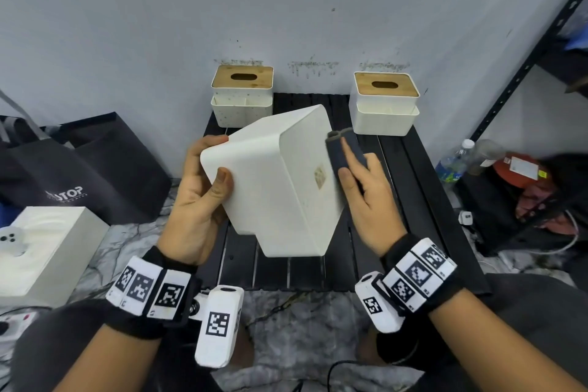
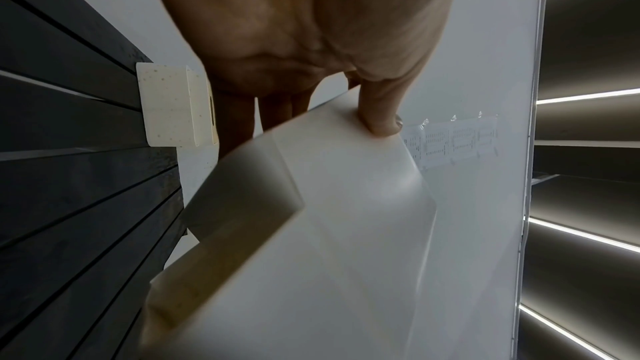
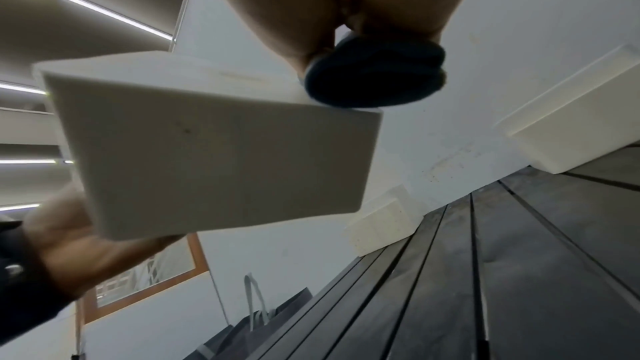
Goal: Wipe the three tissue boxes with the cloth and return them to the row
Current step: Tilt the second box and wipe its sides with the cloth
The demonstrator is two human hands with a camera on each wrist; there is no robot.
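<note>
The middle box point(image 1: 280, 181) is being held up at the centre of the head view, tipped over so that its flat white underside is facing the camera, clear of the black slatted table point(image 1: 410, 169). It looks like a rigid, smooth plastic shell, probably light, and likely to slide in the fingers if squeezed only on its glossy faces. The safest hold is across an end, thumb on one face and fingers wrapped behind, which is how the left hand point(image 1: 194, 200) is gripping it at centre left: the thumb is pressing the near face and the fingers are curling round the far edge. In the left wrist view the thumb point(image 2: 379, 114) is pressing down on the box's edge.

The right hand point(image 1: 369, 197), at centre right, is pinching the folded dark cloth point(image 1: 345, 149) and holding it against the box's upper right edge, with one finger lying straight along the fold. The right wrist view is showing the cloth point(image 3: 375, 75) bunched under the palm and touching the box's corner. The cloth looks soft and should follow the corners easily.

The other two boxes are standing upright against the wall, the left box point(image 1: 241, 95) at upper centre and the right box point(image 1: 385, 103) further right, with a gap between them for the held one.
</note>
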